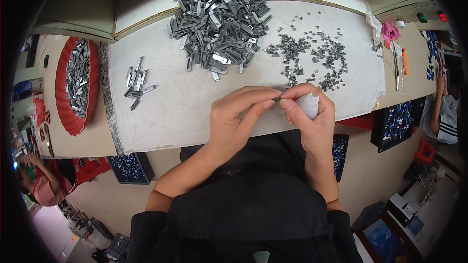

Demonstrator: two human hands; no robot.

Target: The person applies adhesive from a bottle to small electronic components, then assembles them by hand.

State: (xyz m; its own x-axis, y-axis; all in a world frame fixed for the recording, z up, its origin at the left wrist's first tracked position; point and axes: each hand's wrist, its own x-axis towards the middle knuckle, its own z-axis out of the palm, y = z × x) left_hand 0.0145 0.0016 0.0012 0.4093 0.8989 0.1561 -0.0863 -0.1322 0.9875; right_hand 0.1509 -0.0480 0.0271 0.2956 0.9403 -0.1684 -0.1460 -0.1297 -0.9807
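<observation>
Fingertips nearly meeting, my left hand [230, 119] and my right hand [319, 131] are above the near part of the white worktop [190, 124]. Pinched between them is a small dark metal piece [277, 99], mostly covered by the fingers. A whitish rounded thing [307, 104] shows within my curled right hand; its kind is unclear. Just beyond that hand lie many tiny metal pieces [331, 57], loosely scattered. Farther away rises a large heap of grey channel-shaped metal parts [214, 24]. Several similar longer parts [138, 82] lie apart on the left.
A red scalloped tray [62, 85] full of metal parts stands at left. At right lie an orange-handled tool [405, 62], a slim metal tool [396, 68] and a pink crumpled thing [391, 32]. Dark trays [382, 141] of blue-and-white pieces sit lower. Other people work at both sides.
</observation>
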